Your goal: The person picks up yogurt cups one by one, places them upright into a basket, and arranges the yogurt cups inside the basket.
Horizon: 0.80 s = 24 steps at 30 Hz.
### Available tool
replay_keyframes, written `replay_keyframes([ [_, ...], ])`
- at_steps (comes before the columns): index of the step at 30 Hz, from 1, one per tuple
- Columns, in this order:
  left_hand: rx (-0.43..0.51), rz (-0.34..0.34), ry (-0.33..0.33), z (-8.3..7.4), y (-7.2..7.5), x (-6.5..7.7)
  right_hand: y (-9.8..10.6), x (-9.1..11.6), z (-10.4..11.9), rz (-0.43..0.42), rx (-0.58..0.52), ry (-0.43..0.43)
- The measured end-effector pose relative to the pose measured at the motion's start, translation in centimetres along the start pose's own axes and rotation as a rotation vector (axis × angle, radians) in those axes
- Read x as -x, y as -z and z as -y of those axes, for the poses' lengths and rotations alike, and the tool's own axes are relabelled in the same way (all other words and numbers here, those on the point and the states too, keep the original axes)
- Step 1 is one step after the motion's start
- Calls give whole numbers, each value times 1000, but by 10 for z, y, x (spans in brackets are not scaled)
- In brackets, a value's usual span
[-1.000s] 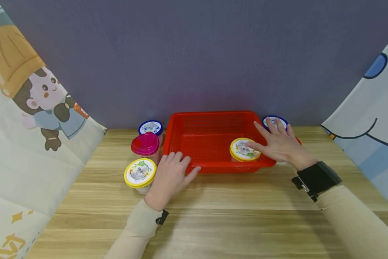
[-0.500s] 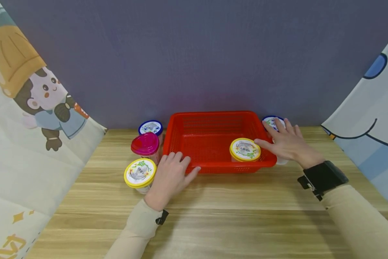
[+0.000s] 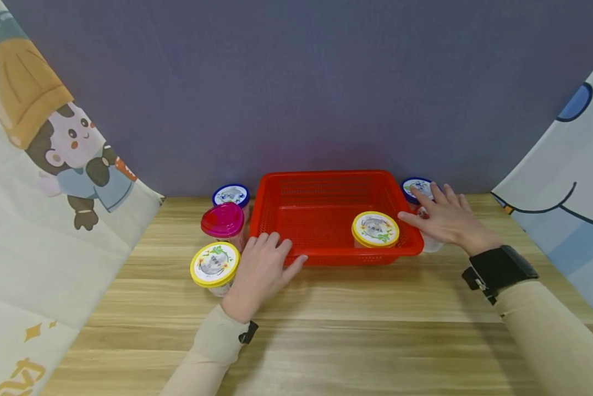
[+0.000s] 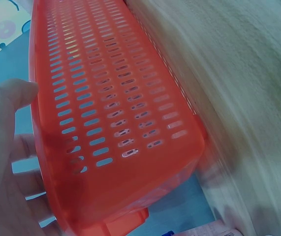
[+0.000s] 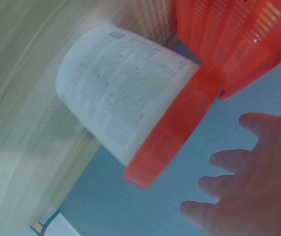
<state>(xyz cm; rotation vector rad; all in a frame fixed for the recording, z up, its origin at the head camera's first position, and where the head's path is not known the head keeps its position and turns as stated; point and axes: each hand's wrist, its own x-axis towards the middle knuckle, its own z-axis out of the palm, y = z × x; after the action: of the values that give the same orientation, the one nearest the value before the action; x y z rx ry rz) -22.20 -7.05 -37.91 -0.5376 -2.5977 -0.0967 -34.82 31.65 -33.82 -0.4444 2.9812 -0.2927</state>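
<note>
My left hand (image 3: pixel 262 269) rests at the near left corner of a red plastic basket (image 3: pixel 321 258), with its fingers over the rim (image 4: pixel 39 142). My right hand (image 3: pixel 445 217) holds nothing. It hovers palm down, fingers spread, over a white tub with a red lid (image 5: pixel 130 93) that stands against the basket's right side. In the right wrist view the fingers are apart from that tub. Most of the tub is hidden under the hand in the head view. Inside the basket, at the near right, sits a tub with a yellow lid (image 3: pixel 375 229).
Left of the basket stand a blue-lidded tub (image 3: pixel 231 194), a pink-lidded tub (image 3: pixel 223 221) and a yellow-lidded tub (image 3: pixel 214 265). Another blue-lidded tub (image 3: pixel 416 188) is at the back right. A grey-blue panel (image 3: pixel 296 88) rises behind the wooden table (image 3: pixel 356 330).
My right hand has moved to the right, from beside the yellow-lidded tub in the basket to over the red-lidded tub. My left hand has stayed put.
</note>
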Motion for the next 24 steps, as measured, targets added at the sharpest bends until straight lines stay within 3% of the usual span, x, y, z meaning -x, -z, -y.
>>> replay_keyframes([
  [24,-1,-11,-2,-1,0,1,-4,2,-29,16,-64,-29],
])
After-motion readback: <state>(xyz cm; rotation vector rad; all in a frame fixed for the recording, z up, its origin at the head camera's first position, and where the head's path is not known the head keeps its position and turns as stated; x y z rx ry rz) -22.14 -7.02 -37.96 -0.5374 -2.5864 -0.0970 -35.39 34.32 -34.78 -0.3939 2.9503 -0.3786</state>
